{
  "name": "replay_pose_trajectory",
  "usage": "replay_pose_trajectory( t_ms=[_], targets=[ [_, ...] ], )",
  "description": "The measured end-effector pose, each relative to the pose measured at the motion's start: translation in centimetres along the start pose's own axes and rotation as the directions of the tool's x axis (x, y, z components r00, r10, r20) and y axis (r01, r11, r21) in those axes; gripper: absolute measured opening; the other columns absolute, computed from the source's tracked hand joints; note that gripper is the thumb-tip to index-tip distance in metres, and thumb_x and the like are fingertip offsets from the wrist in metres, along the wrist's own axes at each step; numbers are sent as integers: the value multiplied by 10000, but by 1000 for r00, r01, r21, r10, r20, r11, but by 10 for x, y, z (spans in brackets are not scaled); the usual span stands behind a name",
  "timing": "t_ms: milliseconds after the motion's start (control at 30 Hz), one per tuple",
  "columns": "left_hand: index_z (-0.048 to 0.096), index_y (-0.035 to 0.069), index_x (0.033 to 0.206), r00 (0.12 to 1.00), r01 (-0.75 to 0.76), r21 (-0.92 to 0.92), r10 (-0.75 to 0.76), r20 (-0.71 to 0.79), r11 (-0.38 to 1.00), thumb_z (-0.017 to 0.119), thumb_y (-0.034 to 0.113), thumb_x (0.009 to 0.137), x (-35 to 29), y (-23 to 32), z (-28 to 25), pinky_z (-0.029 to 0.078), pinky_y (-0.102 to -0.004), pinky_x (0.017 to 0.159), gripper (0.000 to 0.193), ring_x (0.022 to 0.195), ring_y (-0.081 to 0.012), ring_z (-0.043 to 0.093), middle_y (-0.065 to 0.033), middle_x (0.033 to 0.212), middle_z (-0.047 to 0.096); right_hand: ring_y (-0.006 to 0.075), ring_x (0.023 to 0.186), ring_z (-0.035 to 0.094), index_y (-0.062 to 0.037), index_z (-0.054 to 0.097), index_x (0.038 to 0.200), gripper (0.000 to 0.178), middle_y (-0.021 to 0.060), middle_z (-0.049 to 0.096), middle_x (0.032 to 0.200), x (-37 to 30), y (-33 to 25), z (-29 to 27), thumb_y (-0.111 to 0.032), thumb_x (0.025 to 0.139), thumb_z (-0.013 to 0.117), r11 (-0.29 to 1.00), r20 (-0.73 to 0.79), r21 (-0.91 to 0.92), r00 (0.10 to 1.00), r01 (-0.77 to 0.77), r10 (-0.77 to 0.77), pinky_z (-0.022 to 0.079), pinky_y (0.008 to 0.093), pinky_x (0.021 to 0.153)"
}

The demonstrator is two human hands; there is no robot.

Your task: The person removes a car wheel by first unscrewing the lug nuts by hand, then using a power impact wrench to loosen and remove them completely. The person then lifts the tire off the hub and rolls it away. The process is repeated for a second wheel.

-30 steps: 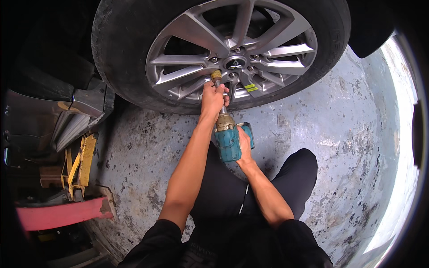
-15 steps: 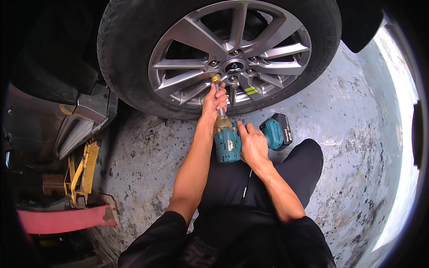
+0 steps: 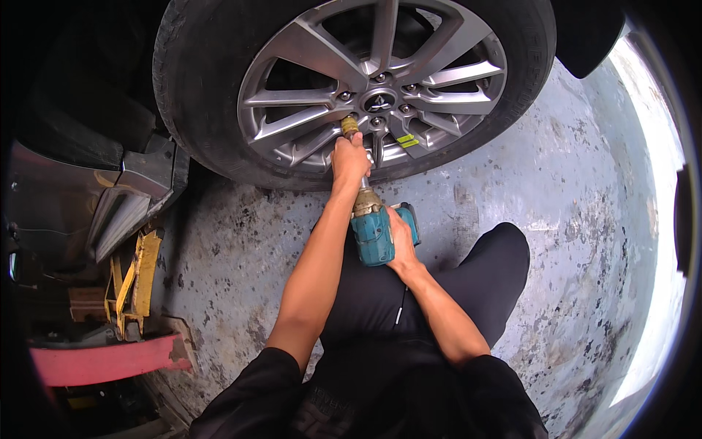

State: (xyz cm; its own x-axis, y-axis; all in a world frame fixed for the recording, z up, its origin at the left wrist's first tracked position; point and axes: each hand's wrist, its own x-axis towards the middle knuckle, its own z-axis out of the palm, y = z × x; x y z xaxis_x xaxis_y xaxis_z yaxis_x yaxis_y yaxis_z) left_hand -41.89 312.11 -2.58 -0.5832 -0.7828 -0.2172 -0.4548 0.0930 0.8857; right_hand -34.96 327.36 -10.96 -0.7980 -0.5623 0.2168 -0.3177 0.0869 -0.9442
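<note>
A teal cordless impact wrench [image 3: 372, 238] points away from me toward a silver alloy wheel [image 3: 384, 36]. My right hand [image 3: 401, 245] is wrapped round its handle, covering the trigger area. Ahead of the tool's nose, my left hand [image 3: 351, 161] closes round the metal extension bar [image 3: 364, 182]. A worn yellowish socket [image 3: 349, 126] at the bar's tip sits at the lower-left lug nut position; whether it is fully seated I cannot tell. Several other lug nuts [image 3: 377, 123] show round the centre cap [image 3: 379, 101]. The tool's battery end is partly hidden behind my right hand.
A black tyre [image 3: 194, 95] surrounds the wheel. On the left are the car's dark lower body [image 3: 66, 190], a yellow metal stand [image 3: 137, 282] and a red lift arm [image 3: 110, 360]. Speckled grey floor [image 3: 570, 219] extends to the right, beside my bent knee [image 3: 504, 252].
The wrench has turned so its battery end, formerly sticking out to the right, is tucked behind my right hand. My left hand has rolled over the bar, with its back now facing up.
</note>
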Motion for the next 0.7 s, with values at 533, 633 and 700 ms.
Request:
replay_pose_trajectory(
  t_ms=[533, 633, 700],
  targets=[
    [510, -135, 910, 798, -363, 665, 586, -139, 652, 561, 247, 887, 14, -9, 8, 519, -404, 604, 386, 565, -336, 627, -248, 664, 612, 280, 839, 605, -12, 546, 1055, 350, 121, 619, 939, 1, 22, 38, -89, 733, 660, 783, 107, 571, 968, -248, 229, 479, 338, 770],
    [514, -139, 930, 932, -259, 505, 350, -91, 823, 566, 223, 874, 5, 15, -2, 519, -424, 689, 370, 704, -405, 645, -284, 782, 632, 252, 798, 594, -18, 551, 1022, 316, 100, 612, 907, 8, 13, 37, -87, 735, 663, 877, 45, 466, 993, -121, 113, 477, 325, 748],
    [519, -128, 934, 993, -120, 296, 110, 50, 948, 577, 238, 871, 1, 22, -16, 527, -391, 654, 376, 635, -377, 650, -275, 778, 636, 296, 797, 601, -18, 549, 1013, 316, 121, 611, 885, 11, 13, 34, -106, 732, 665, 927, -43, 372, 997, -50, 71, 475, 361, 731]
  ],
)
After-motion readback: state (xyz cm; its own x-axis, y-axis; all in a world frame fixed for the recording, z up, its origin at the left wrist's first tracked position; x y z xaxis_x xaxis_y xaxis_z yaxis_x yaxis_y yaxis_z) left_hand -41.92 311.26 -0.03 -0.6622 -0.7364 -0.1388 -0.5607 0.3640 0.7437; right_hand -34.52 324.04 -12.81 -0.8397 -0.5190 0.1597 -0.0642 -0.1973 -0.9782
